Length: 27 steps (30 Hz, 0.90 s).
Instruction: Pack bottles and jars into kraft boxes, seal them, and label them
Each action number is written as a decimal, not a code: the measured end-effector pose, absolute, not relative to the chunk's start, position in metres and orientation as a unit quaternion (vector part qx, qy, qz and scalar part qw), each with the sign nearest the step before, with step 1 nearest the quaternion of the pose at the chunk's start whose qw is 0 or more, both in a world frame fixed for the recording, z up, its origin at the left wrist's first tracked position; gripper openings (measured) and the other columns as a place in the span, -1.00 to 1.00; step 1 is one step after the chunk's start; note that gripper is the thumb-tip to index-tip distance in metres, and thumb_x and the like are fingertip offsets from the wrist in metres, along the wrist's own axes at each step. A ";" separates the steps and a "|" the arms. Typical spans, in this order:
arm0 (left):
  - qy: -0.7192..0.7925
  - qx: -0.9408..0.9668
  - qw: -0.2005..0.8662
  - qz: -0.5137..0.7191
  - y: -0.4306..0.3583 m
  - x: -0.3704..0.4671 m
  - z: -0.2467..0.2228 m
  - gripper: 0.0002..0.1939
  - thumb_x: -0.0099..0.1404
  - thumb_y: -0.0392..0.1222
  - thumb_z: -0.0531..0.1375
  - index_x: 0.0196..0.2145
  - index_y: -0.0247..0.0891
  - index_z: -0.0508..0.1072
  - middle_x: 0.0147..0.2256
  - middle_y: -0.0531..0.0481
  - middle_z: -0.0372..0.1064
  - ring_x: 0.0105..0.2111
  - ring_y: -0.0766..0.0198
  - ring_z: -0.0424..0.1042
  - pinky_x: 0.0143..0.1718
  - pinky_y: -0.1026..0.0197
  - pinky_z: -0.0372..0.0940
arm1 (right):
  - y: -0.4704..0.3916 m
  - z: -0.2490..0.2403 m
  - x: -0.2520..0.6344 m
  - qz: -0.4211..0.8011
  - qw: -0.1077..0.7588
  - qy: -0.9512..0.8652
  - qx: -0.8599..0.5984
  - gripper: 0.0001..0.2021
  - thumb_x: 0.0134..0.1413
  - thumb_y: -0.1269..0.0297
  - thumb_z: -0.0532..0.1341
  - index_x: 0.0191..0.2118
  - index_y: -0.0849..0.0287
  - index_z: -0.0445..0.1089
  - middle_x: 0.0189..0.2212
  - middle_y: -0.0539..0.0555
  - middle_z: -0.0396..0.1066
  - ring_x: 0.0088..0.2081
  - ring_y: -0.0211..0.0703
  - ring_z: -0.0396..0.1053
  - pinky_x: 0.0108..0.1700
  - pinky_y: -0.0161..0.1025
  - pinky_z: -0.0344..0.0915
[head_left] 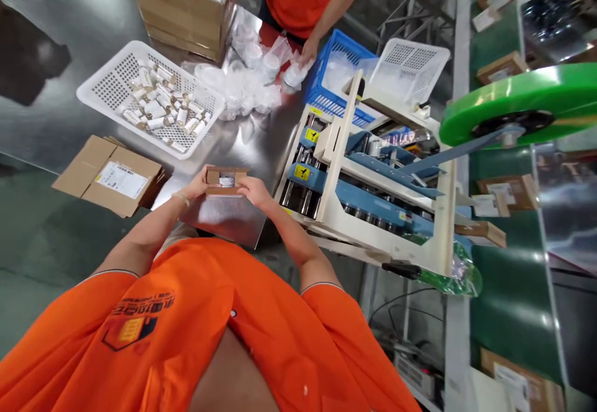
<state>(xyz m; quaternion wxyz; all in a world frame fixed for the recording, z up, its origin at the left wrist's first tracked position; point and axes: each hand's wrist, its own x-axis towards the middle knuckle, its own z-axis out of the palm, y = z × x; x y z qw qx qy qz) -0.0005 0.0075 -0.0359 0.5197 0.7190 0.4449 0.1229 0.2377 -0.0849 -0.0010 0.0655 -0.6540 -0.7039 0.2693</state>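
Observation:
A small open cardboard box (226,192) is held between both hands near the table's front edge. My left hand (200,183) grips its left end, and my right hand (253,189) grips its right end. Inside lies a round whitish item (227,181), its details too small to read. Beyond the box, a white basket (105,102) holds several small white bottles with gold caps (155,109). Bagged round white containers (252,92) are heaped to the basket's right. Flattened cartons (93,166) with a white label lie left of my left hand.
A large carton (181,11) stands at the table's back. Across the table, another person's hand (309,50) touches a bagged container. To the right are a taping machine (364,213), blue crate (321,73), and green conveyor (513,300) carrying boxes.

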 end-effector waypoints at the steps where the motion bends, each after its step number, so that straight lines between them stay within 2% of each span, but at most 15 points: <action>1: 0.434 0.719 0.530 0.118 0.012 -0.001 -0.035 -0.19 0.37 0.20 0.33 0.41 -0.30 0.40 0.00 -0.24 0.67 -0.02 0.02 0.62 0.05 -0.02 0.55 | -0.080 0.001 0.237 0.240 0.057 -0.679 -0.692 -0.59 0.37 0.29 0.39 0.27 0.19 0.56 0.17 0.27 0.57 0.17 0.12 0.50 0.21 -0.08 0.41; 3: 0.407 0.721 0.551 0.102 0.022 -0.009 -0.030 -0.25 0.41 0.17 0.28 0.41 -0.29 0.44 -0.03 -0.23 0.70 -0.02 0.01 0.62 0.06 -0.03 0.55 | -0.074 0.005 0.237 0.190 0.037 -0.664 -0.723 -0.31 0.29 0.27 0.48 0.47 0.19 0.38 0.41 0.39 0.37 0.38 0.27 0.36 0.32 0.03 0.36; 4: 0.404 0.725 0.550 0.098 0.026 -0.015 -0.026 -0.26 0.43 0.15 0.24 0.42 -0.31 0.45 0.00 -0.26 0.70 0.02 -0.01 0.63 0.10 -0.04 0.54 | -0.074 0.006 0.238 0.174 0.032 -0.680 -0.711 -0.25 0.27 0.28 0.49 0.52 0.17 0.33 0.51 0.40 0.25 0.48 0.32 0.23 0.38 0.08 0.32; 6: 0.410 0.759 0.499 0.086 0.027 -0.021 -0.018 -0.25 0.48 0.13 0.20 0.46 -0.35 0.43 0.15 -0.35 0.64 0.21 -0.10 0.57 0.24 -0.11 0.47 | -0.077 0.004 0.239 0.177 0.021 -0.731 -0.659 -0.31 0.35 0.29 0.43 0.52 0.12 0.33 0.60 0.33 0.12 0.60 0.32 0.01 0.46 0.14 0.23; 8: 0.419 0.821 0.383 0.052 0.015 -0.018 -0.012 -0.17 0.47 0.17 0.23 0.50 -0.40 0.36 0.37 -0.47 0.44 0.46 -0.29 0.32 0.43 -0.30 0.27 | -0.085 -0.002 0.241 0.194 0.011 -0.747 -0.636 -0.44 0.47 0.28 0.30 0.50 0.07 0.37 0.61 0.27 0.12 0.62 0.31 -0.03 0.46 0.18 0.22; 10: 0.420 0.868 0.263 -0.001 -0.007 -0.008 -0.011 0.01 0.39 0.23 0.32 0.55 -0.50 0.24 0.50 -0.62 0.18 0.57 -0.51 0.02 0.49 -0.52 0.04 | -0.094 -0.012 0.243 0.204 0.016 -0.728 -0.655 -0.49 0.54 0.26 0.20 0.50 0.01 0.38 0.61 0.26 0.11 0.60 0.34 0.01 0.43 0.22 0.24; 12: 0.429 0.882 0.193 -0.031 -0.027 0.003 -0.015 0.14 0.33 0.23 0.38 0.56 -0.62 0.14 0.52 -0.77 0.02 0.57 -0.66 -0.07 0.46 -0.62 -0.02 | -0.101 -0.025 0.245 0.208 0.042 -0.694 -0.688 -0.49 0.56 0.24 0.17 0.51 -0.01 0.36 0.61 0.28 0.11 0.56 0.32 0.09 0.41 0.18 0.26; 14: 0.438 0.881 0.175 -0.033 -0.032 0.013 -0.024 0.14 0.35 0.21 0.37 0.56 -0.66 0.09 0.52 -0.82 0.00 0.55 -0.69 -0.02 0.43 -0.57 0.08 | -0.105 -0.041 0.248 0.207 0.076 -0.630 -0.744 -0.47 0.58 0.25 0.13 0.54 0.07 0.31 0.54 0.36 0.21 0.47 0.22 0.24 0.38 0.07 0.30; 17: 0.433 0.884 0.179 -0.010 -0.002 0.039 -0.039 0.10 0.38 0.22 0.34 0.55 -0.62 0.10 0.52 -0.77 0.02 0.50 -0.65 0.10 0.42 -0.45 0.19 | -0.109 -0.069 0.253 0.210 0.078 -0.490 -0.842 -0.47 0.62 0.23 0.06 0.53 0.26 0.29 0.30 0.44 0.42 0.28 0.14 0.43 0.27 -0.07 0.38; 19: 0.416 0.891 0.182 0.010 0.036 0.072 -0.045 0.07 0.37 0.26 0.34 0.52 -0.59 0.16 0.51 -0.73 0.04 0.48 -0.62 0.15 0.43 -0.40 0.19 | -0.112 -0.086 0.255 0.218 0.051 -0.457 -0.861 -0.49 0.62 0.18 0.09 0.49 0.30 0.34 0.21 0.43 0.48 0.20 0.15 0.47 0.22 -0.08 0.41; 22: 0.372 0.908 0.191 0.031 0.094 0.142 -0.050 0.05 0.37 0.28 0.35 0.47 -0.64 0.23 0.49 -0.74 0.08 0.46 -0.56 0.17 0.44 -0.35 0.15 | -0.116 -0.107 0.256 0.221 0.028 -0.483 -0.847 -0.49 0.60 0.13 0.13 0.46 0.28 0.38 0.17 0.45 0.49 0.17 0.19 0.46 0.20 -0.07 0.43; 27: 0.280 0.935 0.218 0.029 0.135 0.284 -0.061 0.00 0.39 0.09 0.39 0.46 -0.77 0.19 0.51 -0.84 -0.04 0.51 -0.55 0.09 0.49 -0.29 0.10 | -0.121 -0.129 0.259 0.221 0.033 -0.495 -0.840 -0.47 0.65 0.10 0.01 0.48 0.23 0.38 0.17 0.42 0.52 0.17 0.18 0.48 0.17 -0.05 0.46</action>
